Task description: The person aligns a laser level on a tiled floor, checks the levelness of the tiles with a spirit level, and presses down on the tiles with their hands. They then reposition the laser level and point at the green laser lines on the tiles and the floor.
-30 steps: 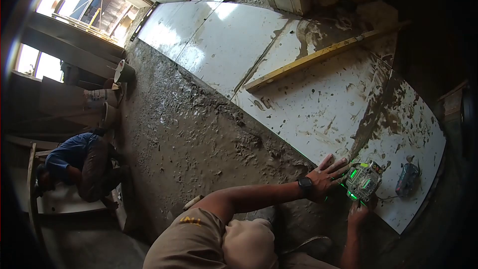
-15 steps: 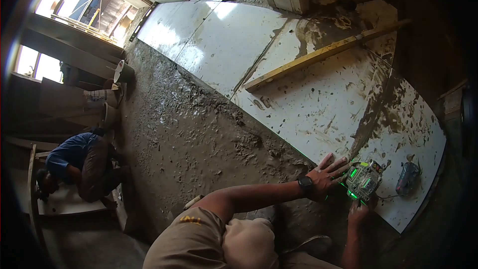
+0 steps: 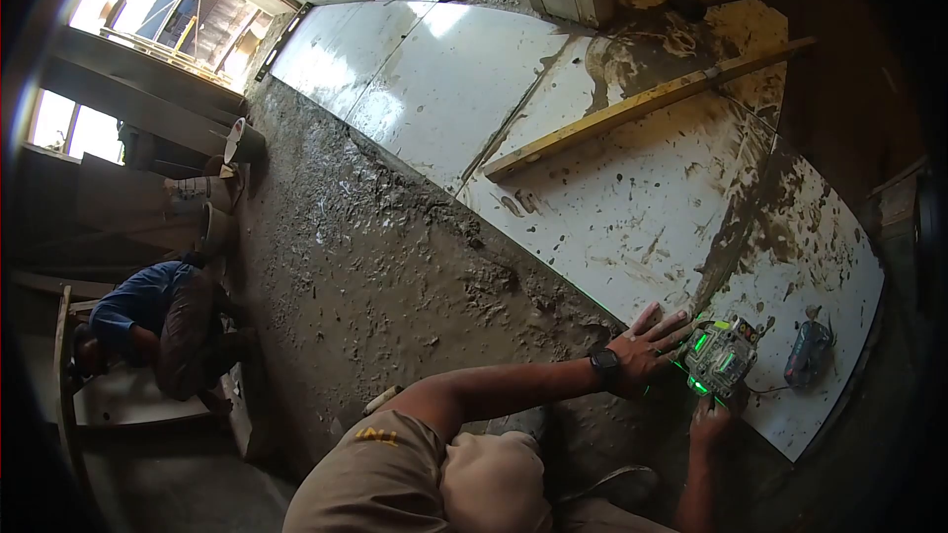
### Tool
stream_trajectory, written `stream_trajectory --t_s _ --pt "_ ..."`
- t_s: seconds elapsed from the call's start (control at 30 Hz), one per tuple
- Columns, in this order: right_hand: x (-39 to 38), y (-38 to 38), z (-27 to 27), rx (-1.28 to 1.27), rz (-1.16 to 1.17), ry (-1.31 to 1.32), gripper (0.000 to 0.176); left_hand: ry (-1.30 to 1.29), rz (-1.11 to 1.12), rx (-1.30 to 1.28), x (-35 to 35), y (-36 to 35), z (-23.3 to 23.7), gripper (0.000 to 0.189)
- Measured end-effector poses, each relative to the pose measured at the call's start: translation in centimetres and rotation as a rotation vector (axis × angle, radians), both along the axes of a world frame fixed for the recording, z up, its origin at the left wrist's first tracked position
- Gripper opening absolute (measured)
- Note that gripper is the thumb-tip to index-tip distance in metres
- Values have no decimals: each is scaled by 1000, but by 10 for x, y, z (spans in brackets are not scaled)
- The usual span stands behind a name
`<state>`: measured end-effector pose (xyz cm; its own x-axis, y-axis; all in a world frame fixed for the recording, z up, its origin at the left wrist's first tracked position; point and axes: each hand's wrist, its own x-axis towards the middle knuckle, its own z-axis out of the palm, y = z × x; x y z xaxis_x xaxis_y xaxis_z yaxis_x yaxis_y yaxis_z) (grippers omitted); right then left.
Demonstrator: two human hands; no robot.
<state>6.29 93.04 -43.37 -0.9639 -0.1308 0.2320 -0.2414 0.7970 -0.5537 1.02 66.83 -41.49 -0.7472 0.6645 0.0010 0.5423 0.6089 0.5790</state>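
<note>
A laser level point(image 3: 723, 357), dirty and glowing with green light, stands at the edge of the mud-spattered white tiles point(image 3: 592, 227). My right hand point(image 3: 713, 422) grips it low on its near side, with the fingertips partly hidden. To its left, my left hand point(image 3: 647, 347) lies flat with fingers spread, close to the tile edge and holding nothing. That wrist wears a black watch point(image 3: 605, 365). A thin cord runs from the laser level towards a dark, rounded device point(image 3: 810, 350) lying on the tile to the right.
Wet mortar point(image 3: 395, 266) spreads left of the tiles. A yellow straightedge bar point(image 3: 632, 116) lies across them, and a mallet point(image 3: 688, 4) sits farther back. Another person in a blue shirt point(image 3: 143, 306) crouches at the left. Buckets point(image 3: 245, 143) stand near the far-left wall.
Both hands and the laser level stay in nearly the same place. The crouching person's head has shifted slightly.
</note>
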Motion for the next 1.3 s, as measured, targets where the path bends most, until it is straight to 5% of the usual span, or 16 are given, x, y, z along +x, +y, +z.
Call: stream_trajectory --t_s 0.1,0.5,0.9,1.3 --pt "7 -3 8 -31 -134 -290 17 32 7 -4 2 1 -6 106" --pt "21 34 -58 11 -101 -244 16 -23 9 24 1 0 -1 105" --pt "-1 -2 12 32 -5 -92 20 -4 2 7 1 1 -4 105" --pt "13 15 -26 -91 -62 -179 20 22 15 -8 0 0 0 104"
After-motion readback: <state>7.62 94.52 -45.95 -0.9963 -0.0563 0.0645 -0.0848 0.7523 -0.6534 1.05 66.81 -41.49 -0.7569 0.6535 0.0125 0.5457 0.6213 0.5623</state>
